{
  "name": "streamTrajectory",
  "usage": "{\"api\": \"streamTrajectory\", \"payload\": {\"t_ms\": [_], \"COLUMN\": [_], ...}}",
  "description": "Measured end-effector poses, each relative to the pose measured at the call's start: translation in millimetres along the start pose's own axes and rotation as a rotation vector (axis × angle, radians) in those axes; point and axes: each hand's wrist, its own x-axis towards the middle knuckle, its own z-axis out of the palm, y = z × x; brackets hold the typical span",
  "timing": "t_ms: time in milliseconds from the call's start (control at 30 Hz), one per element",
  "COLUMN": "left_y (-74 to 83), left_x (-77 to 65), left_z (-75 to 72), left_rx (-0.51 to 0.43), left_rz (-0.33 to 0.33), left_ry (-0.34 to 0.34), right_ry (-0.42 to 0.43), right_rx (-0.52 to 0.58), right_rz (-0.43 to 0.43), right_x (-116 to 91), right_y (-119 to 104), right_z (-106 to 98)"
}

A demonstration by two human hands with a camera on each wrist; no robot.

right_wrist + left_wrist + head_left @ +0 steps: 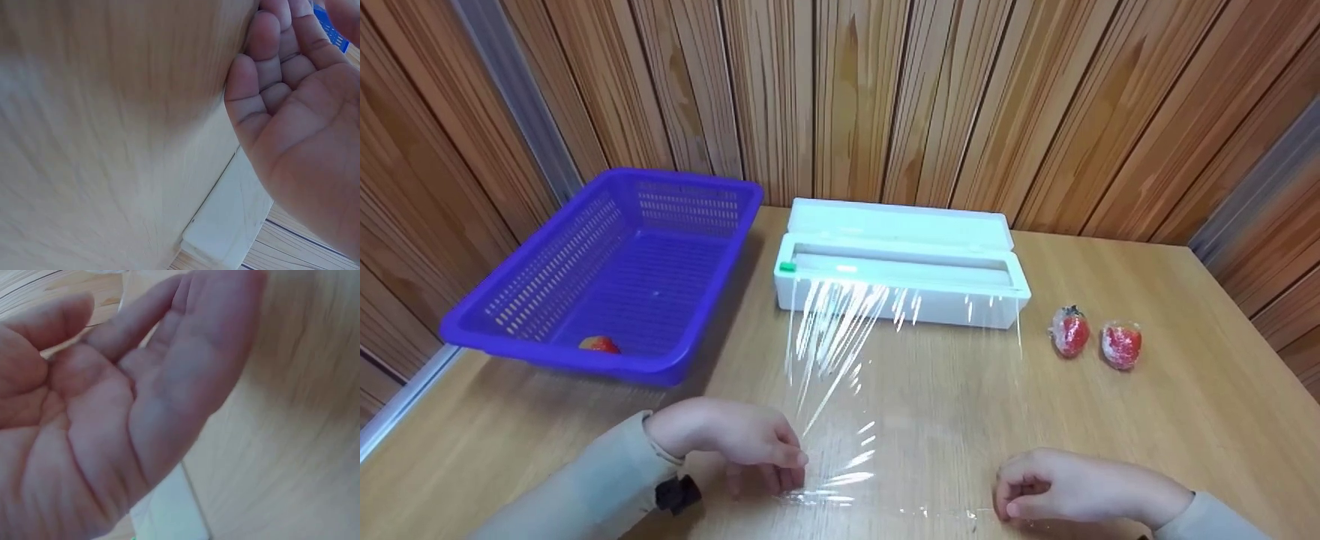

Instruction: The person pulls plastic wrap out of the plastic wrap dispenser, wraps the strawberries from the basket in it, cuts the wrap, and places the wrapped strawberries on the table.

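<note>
A sheet of clear plastic wrap [907,420] stretches over the table from a white wrap dispenser [900,292] toward the front edge. My left hand [761,450] is at the sheet's front left corner, fingers bent down to the tabletop. In the left wrist view, the thumb of this hand [112,405] stands apart from its gently bent fingers. At the front right corner, my right hand [1057,484] rests its loosely curled fingers on the table by the film. The right wrist view shows this hand's [304,124] palm with nothing in it.
A purple plastic basket [660,277] stands at the left with a strawberry [600,344] inside. Two wrapped strawberries, one with leaves [1070,334] and one beside it [1121,346], lie at the right. The dispenser's lid [900,221] is raised, near the wooden wall [855,97].
</note>
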Motion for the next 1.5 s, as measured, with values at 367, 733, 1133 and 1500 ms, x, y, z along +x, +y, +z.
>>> {"api": "streamTrajectory", "payload": {"t_ms": [367,733,1133,1500], "left_y": [-18.2,2.6,49.0,45.8], "left_x": [-15.1,-2.8,57.4,73.0], "left_z": [-9.1,-8.9,22.6,33.2], "left_rx": [-0.078,0.191,0.117,0.548], "left_rz": [0.003,0.12,0.439,0.471], "left_ry": [-0.258,-0.07,-0.028,-0.102], "right_ry": [-0.006,-0.036,-0.019,-0.049], "right_rx": [-0.007,0.039,0.029,0.071], "right_rz": [-0.055,-0.064,-0.058,-0.111], "right_x": [-0.5,1.2,2.2,-10.1], "right_y": [2.8,0.5,0.2,4.3], "right_z": [0.2,-1.3,3.0,-3.9]}}
